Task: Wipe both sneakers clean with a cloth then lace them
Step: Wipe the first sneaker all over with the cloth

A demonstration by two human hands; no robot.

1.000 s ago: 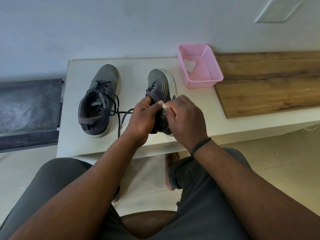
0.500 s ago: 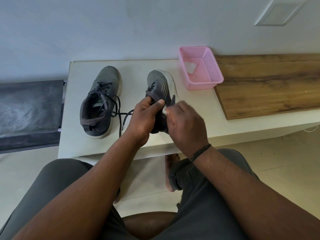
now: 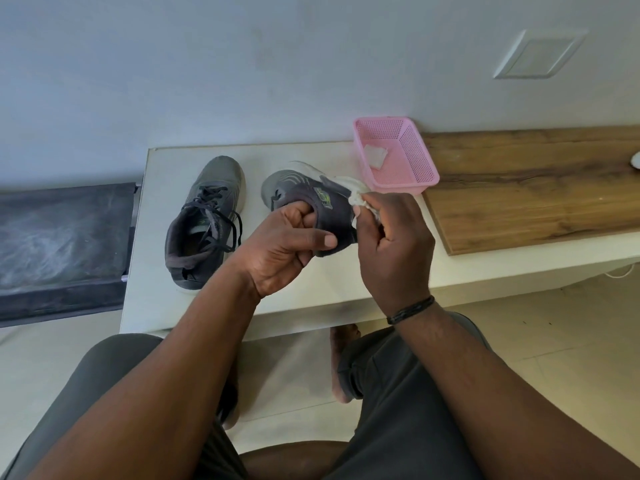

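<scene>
A pink perforated plastic basket (image 3: 412,168) sits right of centre in the upper half of the frame, on the white table (image 3: 156,237) against the wall, its near corner just beside the wooden board (image 3: 533,188) that runs off to the right. Inside the basket lies one small folded white piece (image 3: 374,156), resting on the floor of the basket toward its left wall; whether it is cloth or paper cannot be told.

Two grey sneakers are in view. The laced sneaker (image 3: 204,223) stands on the table left of centre, toe toward the wall, its dark laces trailing loose to the right. The held sneaker (image 3: 311,202) is at centre frame, tipped onto its side with the heel toward the camera. The left hand (image 3: 280,247) grips its heel collar, fingers curled inside the opening and thumb laid across the outside. The right hand (image 3: 391,244), just right of the sneaker, has its fingers curled tight around one bunched white cloth (image 3: 363,202), which it presses against the sneaker's white sole edge at the upper right of the heel.

A dark padded bench (image 3: 62,251) lies at the left edge.
</scene>
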